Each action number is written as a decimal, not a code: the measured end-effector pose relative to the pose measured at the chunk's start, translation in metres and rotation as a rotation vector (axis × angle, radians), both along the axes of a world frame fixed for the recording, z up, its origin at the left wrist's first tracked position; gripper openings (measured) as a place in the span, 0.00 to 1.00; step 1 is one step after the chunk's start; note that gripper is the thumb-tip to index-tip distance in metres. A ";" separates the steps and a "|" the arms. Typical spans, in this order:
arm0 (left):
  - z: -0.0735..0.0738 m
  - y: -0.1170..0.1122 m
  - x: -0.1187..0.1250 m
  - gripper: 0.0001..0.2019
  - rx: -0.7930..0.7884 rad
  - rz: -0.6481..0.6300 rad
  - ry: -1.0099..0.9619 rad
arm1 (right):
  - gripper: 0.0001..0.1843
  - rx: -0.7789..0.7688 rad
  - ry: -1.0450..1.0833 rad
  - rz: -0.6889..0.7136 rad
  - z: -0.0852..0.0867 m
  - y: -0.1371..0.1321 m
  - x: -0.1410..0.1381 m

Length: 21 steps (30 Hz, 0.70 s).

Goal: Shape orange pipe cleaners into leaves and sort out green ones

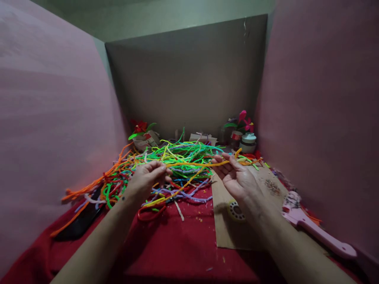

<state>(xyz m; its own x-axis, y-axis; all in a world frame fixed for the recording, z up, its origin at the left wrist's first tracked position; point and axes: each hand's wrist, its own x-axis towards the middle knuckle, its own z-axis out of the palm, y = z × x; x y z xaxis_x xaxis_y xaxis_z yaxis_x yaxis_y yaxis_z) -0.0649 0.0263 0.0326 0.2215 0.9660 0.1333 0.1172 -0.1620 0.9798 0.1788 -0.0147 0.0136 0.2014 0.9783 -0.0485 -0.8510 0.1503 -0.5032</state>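
Note:
An orange pipe cleaner (194, 164) stretches level between my two hands above the heap. My left hand (151, 173) pinches its left end between thumb and fingertips. Near the other end, my right hand (232, 175) has its palm turned up, the pipe cleaner lying between the thumb and the fairly straight fingers. A short bent tip of it rises past the right thumb. Behind and below my hands lies a tangled heap of pipe cleaners (183, 150), green, yellow, red, purple and orange. Red scissor-like loops (151, 214) lie partly hidden at its front edge.
A cardboard sheet (223, 232) under my right arm bears a yellow tape roll (236, 210). To the right lies a pink-handled tool (321, 232); a black object (78, 225) sits left. Flowers, a lidded jar (248, 142) and boxes stand behind. Pink walls flank the red cloth (177, 252).

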 end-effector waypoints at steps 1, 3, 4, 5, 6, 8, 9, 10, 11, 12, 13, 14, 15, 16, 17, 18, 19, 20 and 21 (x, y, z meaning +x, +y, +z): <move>-0.001 0.003 0.003 0.10 0.017 0.069 -0.138 | 0.12 -0.001 -0.019 0.012 -0.001 -0.002 -0.001; -0.001 0.007 0.011 0.08 0.067 0.140 -0.383 | 0.09 -0.001 -0.070 0.015 -0.006 -0.005 -0.004; 0.000 0.007 0.014 0.07 0.088 0.146 -0.477 | 0.08 -0.003 -0.099 0.007 -0.009 -0.006 -0.006; 0.002 0.007 0.018 0.05 0.098 0.137 -0.553 | 0.06 -0.007 -0.123 -0.005 -0.012 -0.007 -0.008; 0.004 0.006 0.021 0.03 0.095 0.128 -0.621 | 0.05 -0.016 -0.142 -0.017 -0.014 -0.008 -0.010; 0.010 0.002 0.026 0.04 0.042 0.129 -0.731 | 0.03 -0.041 -0.179 -0.028 -0.020 -0.009 -0.013; 0.012 0.000 0.027 0.06 0.006 0.146 -0.773 | 0.03 -0.057 -0.200 -0.023 -0.021 -0.010 -0.014; 0.014 -0.002 0.028 0.07 -0.017 0.165 -0.809 | 0.03 -0.076 -0.219 -0.015 -0.022 -0.010 -0.014; 0.014 -0.003 0.028 0.08 -0.027 0.177 -0.836 | 0.03 -0.096 -0.236 -0.005 -0.022 -0.011 -0.015; 0.014 -0.003 0.027 0.09 -0.028 0.176 -0.856 | 0.04 -0.110 -0.247 0.006 -0.021 -0.013 -0.015; 0.012 -0.002 0.026 0.09 -0.029 0.162 -0.867 | 0.05 -0.117 -0.251 0.016 -0.020 -0.014 -0.015; 0.009 0.001 0.024 0.09 -0.031 0.145 -0.873 | 0.06 -0.117 -0.248 0.029 -0.018 -0.016 -0.015; 0.006 0.004 0.021 0.09 -0.041 0.134 -0.869 | 0.07 -0.111 -0.241 0.041 -0.016 -0.017 -0.015; 0.002 0.008 0.018 0.09 -0.064 0.139 -0.851 | 0.07 -0.104 -0.236 0.061 -0.014 -0.018 -0.016; -0.002 0.011 0.014 0.08 -0.093 0.162 -0.816 | 0.07 -0.097 -0.233 0.080 -0.013 -0.018 -0.016; -0.006 0.015 0.010 0.07 -0.118 0.184 -0.765 | 0.07 -0.097 -0.232 0.097 -0.013 -0.018 -0.016; -0.010 0.016 0.006 0.06 -0.122 0.202 -0.711 | 0.07 -0.098 -0.234 0.110 -0.013 -0.017 -0.016; -0.013 0.016 0.001 0.06 -0.106 0.219 -0.651 | 0.06 -0.096 -0.237 0.117 -0.014 -0.016 -0.015; -0.015 0.014 -0.004 0.07 -0.080 0.227 -0.581 | 0.06 -0.092 -0.243 0.123 -0.016 -0.015 -0.014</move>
<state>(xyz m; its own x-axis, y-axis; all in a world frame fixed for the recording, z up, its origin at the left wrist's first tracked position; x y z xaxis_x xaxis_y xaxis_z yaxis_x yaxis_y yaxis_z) -0.0687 0.0406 0.0175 -0.0770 0.9924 0.0960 -0.4153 -0.1195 0.9018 0.1649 -0.0293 -0.0028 0.0984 0.9898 -0.1031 -0.7129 -0.0022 -0.7013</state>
